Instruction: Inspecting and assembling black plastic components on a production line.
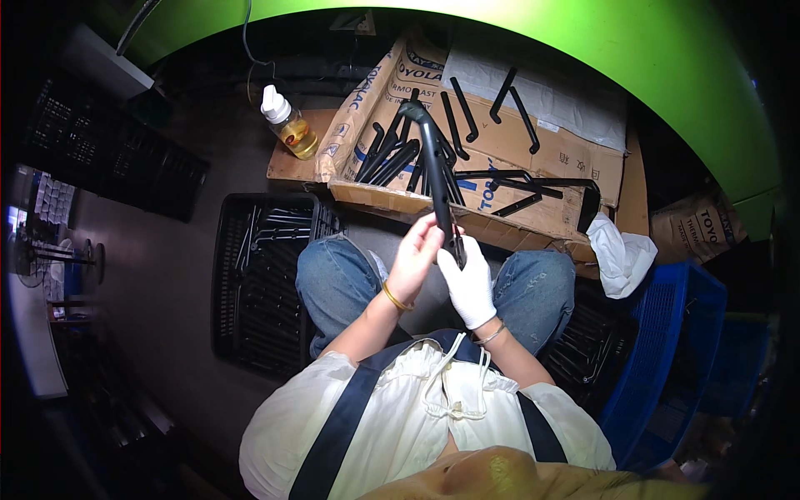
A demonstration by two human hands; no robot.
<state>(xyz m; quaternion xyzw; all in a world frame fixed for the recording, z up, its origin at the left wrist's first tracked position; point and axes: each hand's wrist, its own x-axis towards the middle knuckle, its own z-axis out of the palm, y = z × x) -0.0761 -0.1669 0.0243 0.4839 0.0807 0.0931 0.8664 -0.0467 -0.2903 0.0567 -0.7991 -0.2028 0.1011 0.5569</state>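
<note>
I am seated, and both hands hold one long black plastic part [433, 158] with a bent upper end, standing upright above my knees. My bare left hand [417, 254] grips its lower shaft from the left. My right hand [468, 279], in a white glove, closes on its bottom end from the right. Behind the part, several similar black bent pieces [392, 158] lie spread on flattened brown cardboard [550, 150].
A black plastic crate [262, 275] with black parts stands at my left knee. A blue crate [658, 350] is to my right, beside a white cloth [621, 254]. A small bottle of yellow liquid [287, 125] stands at the cardboard's left end. A green curved surface [583, 42] arches behind.
</note>
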